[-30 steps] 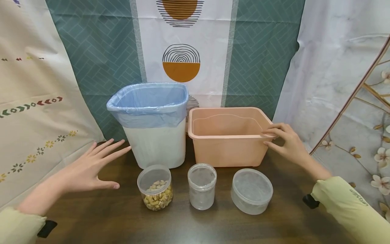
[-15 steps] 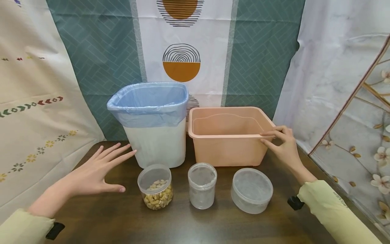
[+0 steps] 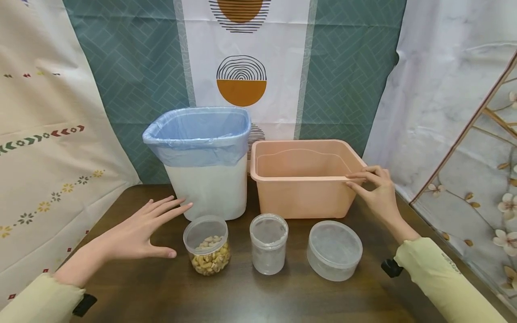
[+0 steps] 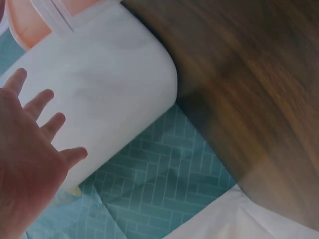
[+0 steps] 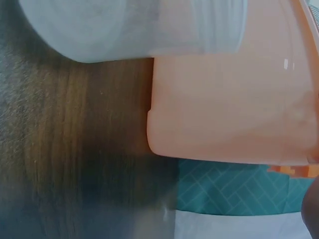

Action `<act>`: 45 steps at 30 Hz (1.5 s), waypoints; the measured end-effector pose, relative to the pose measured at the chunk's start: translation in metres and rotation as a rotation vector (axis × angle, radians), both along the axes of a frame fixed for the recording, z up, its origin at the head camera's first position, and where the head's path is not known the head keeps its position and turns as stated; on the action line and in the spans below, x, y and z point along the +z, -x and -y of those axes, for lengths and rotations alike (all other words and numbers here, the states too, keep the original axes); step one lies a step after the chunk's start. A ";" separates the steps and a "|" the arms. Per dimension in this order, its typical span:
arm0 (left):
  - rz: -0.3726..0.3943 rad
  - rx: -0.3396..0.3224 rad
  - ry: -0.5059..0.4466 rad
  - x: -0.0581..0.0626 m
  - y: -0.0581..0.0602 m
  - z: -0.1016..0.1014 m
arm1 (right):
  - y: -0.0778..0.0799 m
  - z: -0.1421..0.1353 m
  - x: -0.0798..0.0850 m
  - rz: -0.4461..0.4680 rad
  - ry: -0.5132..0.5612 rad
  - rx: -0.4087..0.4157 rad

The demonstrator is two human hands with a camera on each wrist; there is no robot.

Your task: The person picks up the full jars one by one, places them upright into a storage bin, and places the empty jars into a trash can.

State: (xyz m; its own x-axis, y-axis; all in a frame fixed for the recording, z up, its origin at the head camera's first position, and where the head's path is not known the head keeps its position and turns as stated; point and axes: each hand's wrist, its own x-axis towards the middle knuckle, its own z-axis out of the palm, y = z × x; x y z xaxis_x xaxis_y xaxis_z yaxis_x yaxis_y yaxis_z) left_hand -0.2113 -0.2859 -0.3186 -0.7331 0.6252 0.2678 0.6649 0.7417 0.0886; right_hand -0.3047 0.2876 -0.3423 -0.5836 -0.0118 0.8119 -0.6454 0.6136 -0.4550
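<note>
My left hand hangs left of the round clear jar of cashew nuts, fingers spread, thumb pointing towards the jar, nothing held. In the left wrist view the fingers of that hand show against the white waste bin. My right hand overlaps the front right corner of the peach plastic tub in the head view, fingers loosely bent, thumb lower. Whether it touches the tub's rim is unclear. A tall clear jar stands in the middle and a low clear round container sits right of it.
The white waste bin, lined with a blue bag, stands behind the nut jar, left of the tub. Everything stands on a dark wooden table. Patterned cloths hang behind and at both sides.
My left hand has moved right, closer to the nut jar. My right wrist has shifted slightly left, with its fingertips staying near the tub's corner. The containers stand where they were.
</note>
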 end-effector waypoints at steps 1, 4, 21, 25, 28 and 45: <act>-0.006 -0.013 0.002 0.000 0.001 -0.002 | 0.001 0.000 -0.001 -0.002 -0.002 -0.002; -0.003 -0.045 -0.009 -0.001 0.003 -0.008 | 0.000 0.001 -0.002 -0.014 -0.005 -0.009; 0.195 -0.131 -0.071 -0.010 0.017 -0.043 | 0.001 0.006 -0.003 -0.179 -0.050 -0.049; 0.224 -0.167 -0.061 -0.014 0.023 -0.050 | 0.002 0.005 -0.004 -0.171 -0.034 -0.029; 0.245 -0.178 -0.050 -0.014 0.027 -0.055 | 0.003 0.003 -0.004 -0.154 -0.030 -0.022; 0.240 -0.244 0.096 0.003 0.040 -0.070 | 0.004 0.001 -0.004 -0.108 -0.041 -0.021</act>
State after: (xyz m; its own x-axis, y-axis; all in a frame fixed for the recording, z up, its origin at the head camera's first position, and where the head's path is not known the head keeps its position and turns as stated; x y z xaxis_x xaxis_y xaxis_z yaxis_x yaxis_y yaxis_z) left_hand -0.2518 -0.2155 -0.3160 -0.5942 0.8034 0.0380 0.7921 0.5763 0.2013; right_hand -0.3083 0.2865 -0.3466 -0.4933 -0.0348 0.8691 -0.6758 0.6444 -0.3578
